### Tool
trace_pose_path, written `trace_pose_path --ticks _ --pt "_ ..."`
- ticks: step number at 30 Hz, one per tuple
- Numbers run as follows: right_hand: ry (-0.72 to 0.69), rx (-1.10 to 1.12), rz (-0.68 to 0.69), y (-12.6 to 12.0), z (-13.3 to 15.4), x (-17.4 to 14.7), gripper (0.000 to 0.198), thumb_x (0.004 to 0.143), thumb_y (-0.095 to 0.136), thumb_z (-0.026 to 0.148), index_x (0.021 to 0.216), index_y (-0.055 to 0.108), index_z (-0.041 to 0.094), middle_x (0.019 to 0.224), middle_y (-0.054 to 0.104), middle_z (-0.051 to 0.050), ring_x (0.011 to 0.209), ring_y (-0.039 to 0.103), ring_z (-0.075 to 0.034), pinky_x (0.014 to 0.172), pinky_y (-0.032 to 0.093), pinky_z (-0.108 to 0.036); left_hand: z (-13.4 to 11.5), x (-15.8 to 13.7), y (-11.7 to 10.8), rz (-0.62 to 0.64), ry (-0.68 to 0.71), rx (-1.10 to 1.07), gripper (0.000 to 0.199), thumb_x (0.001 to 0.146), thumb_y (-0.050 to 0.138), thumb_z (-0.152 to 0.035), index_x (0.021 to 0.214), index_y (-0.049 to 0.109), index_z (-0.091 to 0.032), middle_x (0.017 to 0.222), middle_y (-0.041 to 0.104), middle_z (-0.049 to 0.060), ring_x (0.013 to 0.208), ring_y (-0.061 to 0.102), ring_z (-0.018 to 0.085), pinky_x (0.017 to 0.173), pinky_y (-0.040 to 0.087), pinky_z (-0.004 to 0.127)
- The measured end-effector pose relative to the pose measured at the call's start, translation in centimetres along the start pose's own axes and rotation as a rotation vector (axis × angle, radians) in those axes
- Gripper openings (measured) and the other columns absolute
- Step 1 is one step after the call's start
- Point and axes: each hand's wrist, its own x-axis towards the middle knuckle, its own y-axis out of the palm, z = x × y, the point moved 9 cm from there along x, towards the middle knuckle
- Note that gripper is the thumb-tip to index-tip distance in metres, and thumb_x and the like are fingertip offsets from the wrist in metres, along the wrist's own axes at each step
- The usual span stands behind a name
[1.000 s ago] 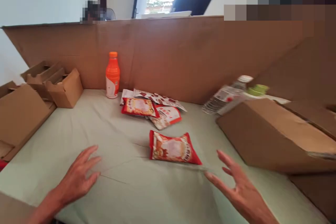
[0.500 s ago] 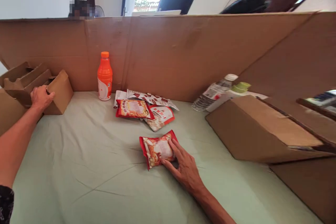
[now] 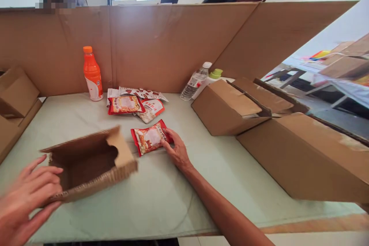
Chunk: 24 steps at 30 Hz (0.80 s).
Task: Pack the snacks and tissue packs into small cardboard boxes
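Observation:
An open-topped cardboard box (image 3: pixel 95 184), with a curved notch cut in one end, lies at the front left with its opening tipped up. My left hand (image 3: pixel 34 196) grips its left end, fingers at the edge and thumb beneath. My right hand (image 3: pixel 178 152) has its thumb and fingers around the right end of a red snack packet (image 3: pixel 150 137) lying on the cloth. Behind that packet are another red snack packet (image 3: pixel 126 104), a white pouch with brown patterns (image 3: pixel 144 93) and an orange-edged pouch (image 3: pixel 152 110), partly overlapping.
An orange bottle (image 3: pixel 92 75) stands at the back left. A clear water bottle (image 3: pixel 196 80) leans beside a green-capped bottle (image 3: pixel 215 73). Cardboard boxes stand at left (image 3: pixel 19 92) and right (image 3: pixel 311 157). A cardboard wall (image 3: pixel 173 42) borders the green cloth's back.
My left hand has brought the cardboard box from the back left to the front, near the packet. My right hand remains on the red snack packet. The view has turned right.

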Motion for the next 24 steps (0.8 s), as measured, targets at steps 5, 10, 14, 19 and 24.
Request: trace_pose_path --ticks 5,10,14,19,24 --pt "-0.106 -0.054 -0.102 -1.1 1.4 0.4 0.045 0.09 0.055 0.047 0.126 0.064 0.02 0.136 0.063 -0.016 0.128 0.058 -0.031 0.11 0.043 -0.054 -4.3 1.6 -1.1 0.009 0.188 0.162 0.014 0.087 0.058 -0.016 0.094 0.064 -0.026 0.093 0.07 -0.003 0.111 0.065 0.016 0.13 0.01 0.041" --pt "-0.335 -0.23 0.037 1.2 8.6 6.0 0.035 0.094 0.049 0.029 0.123 0.066 0.021 0.143 0.059 -0.015 0.133 0.053 -0.029 0.112 0.04 -0.05 -4.6 -0.1 -0.7 -0.064 0.062 0.104 0.023 0.085 0.052 -0.007 0.093 0.064 -0.025 0.093 0.07 -0.003 0.113 0.064 0.015 0.127 0.019 0.04" --pt "-0.374 -0.456 0.37 8.9 13.6 11.9 0.068 0.08 0.065 0.019 0.146 0.05 0.019 0.16 0.038 -0.017 0.147 0.033 -0.035 0.115 0.032 -0.052 -5.2 -0.5 0.3 -0.11 -0.065 0.032 0.028 0.086 0.05 -0.004 0.096 0.065 -0.025 0.095 0.071 -0.002 0.121 0.061 0.017 0.124 0.028 0.041" --pt "-0.299 -0.382 0.445 14.5 14.8 16.1 0.058 0.074 0.06 0.006 0.13 0.064 0.018 0.142 0.059 -0.019 0.133 0.05 -0.036 0.109 0.037 -0.053 -5.3 -1.2 0.3 -0.23 -0.109 0.013 0.029 0.087 0.053 -0.004 0.102 0.066 -0.026 0.097 0.072 0.0 0.125 0.058 0.017 0.119 0.037 0.035" --pt "-0.192 -0.147 0.295 10.2 13.9 18.8 0.032 0.085 0.054 0.023 0.113 0.069 0.019 0.107 0.075 -0.011 0.102 0.066 -0.028 0.09 0.051 -0.041 -4.9 -1.8 0.6 -0.251 -0.159 -0.041 0.03 0.089 0.051 -0.003 0.102 0.067 -0.025 0.105 0.072 0.001 0.132 0.053 0.018 0.117 0.039 0.035"
